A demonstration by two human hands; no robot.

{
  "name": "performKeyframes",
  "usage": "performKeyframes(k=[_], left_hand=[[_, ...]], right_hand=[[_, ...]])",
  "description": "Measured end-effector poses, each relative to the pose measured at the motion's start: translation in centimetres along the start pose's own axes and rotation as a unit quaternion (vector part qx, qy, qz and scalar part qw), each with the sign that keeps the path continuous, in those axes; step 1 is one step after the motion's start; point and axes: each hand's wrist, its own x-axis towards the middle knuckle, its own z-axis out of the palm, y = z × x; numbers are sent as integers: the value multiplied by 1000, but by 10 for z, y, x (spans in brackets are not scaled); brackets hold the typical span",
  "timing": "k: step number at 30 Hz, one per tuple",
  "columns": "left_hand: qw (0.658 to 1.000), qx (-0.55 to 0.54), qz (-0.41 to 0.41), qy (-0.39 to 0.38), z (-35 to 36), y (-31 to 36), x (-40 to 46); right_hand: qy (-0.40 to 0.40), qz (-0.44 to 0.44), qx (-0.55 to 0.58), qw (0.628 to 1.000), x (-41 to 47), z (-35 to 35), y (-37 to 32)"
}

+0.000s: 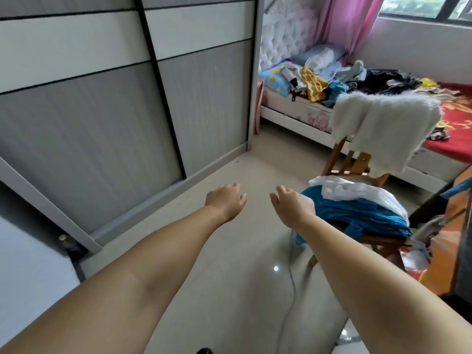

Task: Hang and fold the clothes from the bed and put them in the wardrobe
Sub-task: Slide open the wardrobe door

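Both hands, left hand (226, 199) and right hand (291, 204), seemingly relaxed, hold nothing; wardrobe (102, 111) closed.

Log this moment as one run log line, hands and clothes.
left hand: open, empty | right hand: open, empty | clothes: piled on bed | wardrobe: doors closed | white throw: draped over chair

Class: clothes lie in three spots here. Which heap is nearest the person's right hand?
The blue and white heap on the near wooden stool, just beside the right hand. The fluffy white throw and the bed's clothes lie farther off.
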Motion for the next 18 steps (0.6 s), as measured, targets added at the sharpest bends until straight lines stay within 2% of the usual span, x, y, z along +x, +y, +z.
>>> performKeyframes(k=[5, 11, 18], left_hand=[[999, 17, -21, -31, 10, -22, 32], [999, 10, -14, -43, -3, -50, 120], [998, 33, 12, -49, -45, -81, 247]], right_hand=[[-53, 19, -21, 998, 40, 20, 0], [-97, -16, -85, 991, 128, 33, -2], [-95, 59, -50, 993, 255, 19, -13]])
